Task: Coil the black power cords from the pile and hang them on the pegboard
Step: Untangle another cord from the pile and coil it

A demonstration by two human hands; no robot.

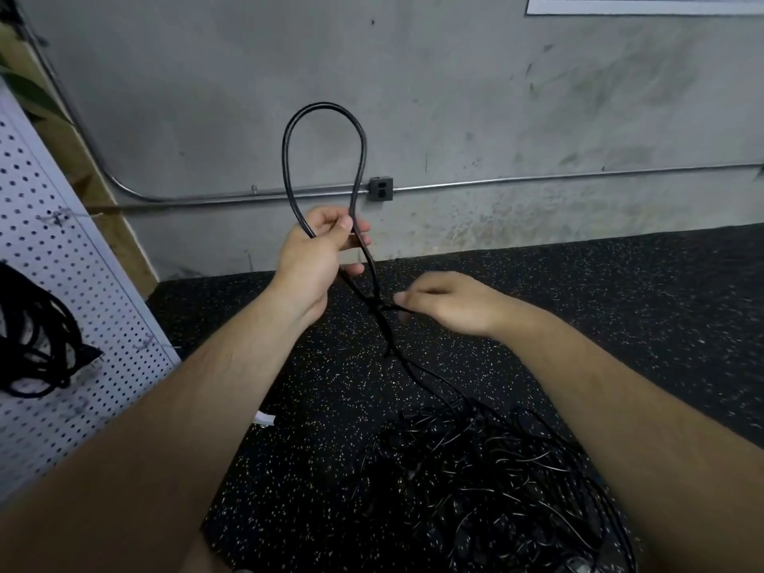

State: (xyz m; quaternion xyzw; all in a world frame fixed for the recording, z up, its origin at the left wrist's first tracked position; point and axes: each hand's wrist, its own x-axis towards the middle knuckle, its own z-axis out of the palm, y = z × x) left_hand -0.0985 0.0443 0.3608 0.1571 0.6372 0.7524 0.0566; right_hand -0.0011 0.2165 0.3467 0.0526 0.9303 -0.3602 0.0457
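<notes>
My left hand [318, 250] holds up a black power cord [323, 107] doubled into a tall loop that stands above the fist against the grey wall. Its strands run down from the fist toward the floor. My right hand [444, 301], slightly blurred, pinches the same cord just below and to the right of the left hand. From there the cord trails down into a tangled pile of black cords [488, 469] on the speckled floor at the lower right. A white pegboard [49, 283] leans at the left, with a coiled black cord [33, 337] hanging on it.
Black speckled rubber floor [620, 303] meets a grey concrete wall with a metal conduit and an outlet box [380, 189]. A wooden frame [103, 208] stands behind the pegboard. A small white scrap [264, 418] lies on the floor near my left forearm.
</notes>
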